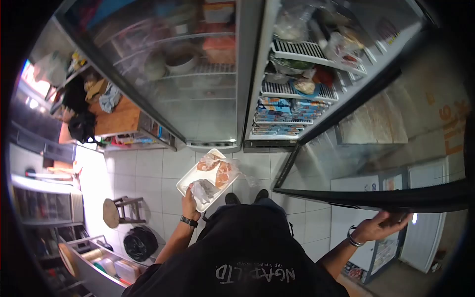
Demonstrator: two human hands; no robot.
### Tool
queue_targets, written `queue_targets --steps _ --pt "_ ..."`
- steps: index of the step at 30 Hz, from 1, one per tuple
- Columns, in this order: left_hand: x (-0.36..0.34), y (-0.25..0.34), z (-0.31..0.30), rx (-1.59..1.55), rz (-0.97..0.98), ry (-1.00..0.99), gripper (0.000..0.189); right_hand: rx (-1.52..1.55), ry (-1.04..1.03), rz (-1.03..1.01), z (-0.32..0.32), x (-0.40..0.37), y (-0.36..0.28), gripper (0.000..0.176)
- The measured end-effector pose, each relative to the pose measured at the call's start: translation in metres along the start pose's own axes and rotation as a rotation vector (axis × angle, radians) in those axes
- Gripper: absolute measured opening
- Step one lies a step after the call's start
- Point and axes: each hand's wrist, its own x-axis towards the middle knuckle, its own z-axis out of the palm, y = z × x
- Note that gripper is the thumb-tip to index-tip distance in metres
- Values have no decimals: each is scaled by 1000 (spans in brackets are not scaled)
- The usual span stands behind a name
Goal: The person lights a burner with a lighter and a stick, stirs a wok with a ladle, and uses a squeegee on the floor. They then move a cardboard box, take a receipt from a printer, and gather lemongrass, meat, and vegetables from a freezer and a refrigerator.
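Note:
My left hand (190, 204) grips the near left edge of a white tray (187, 181). Orange-brown food in clear plastic bags (224, 173) lies on the tray, with a greyish bag (204, 190) close to my fingers. On the right, my right hand (382, 226) touches the dark frame of an open glass fridge door (366, 195), its fingers apart. The open fridge (297, 89) has wire shelves with bagged food, a blue dish and stacked blue-and-white packs (282, 110).
A second glass-door fridge (198, 99) stands shut on the left. Beyond it is a wooden table (116, 118) with items. At lower left are a stool (112, 213), a black bag (140, 243) and an open drawer (94, 272). A white cabinet (354, 218) stands right.

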Motion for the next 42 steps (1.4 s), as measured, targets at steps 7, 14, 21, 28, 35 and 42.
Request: queue_targets --steps 7,14,21,28,35,42 --pt "8 -1 44 49 -18 -166 42 -247 393 353 -27 57 53 58" --pt "-14 -23 60 -52 -26 -106 42 89 61 -256 35 2 55 48" --pt "-44 -53 66 -184 71 -91 43 1080 -885 1277 299 -71 68 60" --pt "-66 -78 48 -236 200 39 38 1044 -847 1733 465 -61 73 46" --pt "-35 -40 60 -141 207 -67 35 1017 -725 1579 470 -46 69 18" --pt "-23 34 118 -127 54 -299 40 1090 -603 1445 322 -92 82 16"
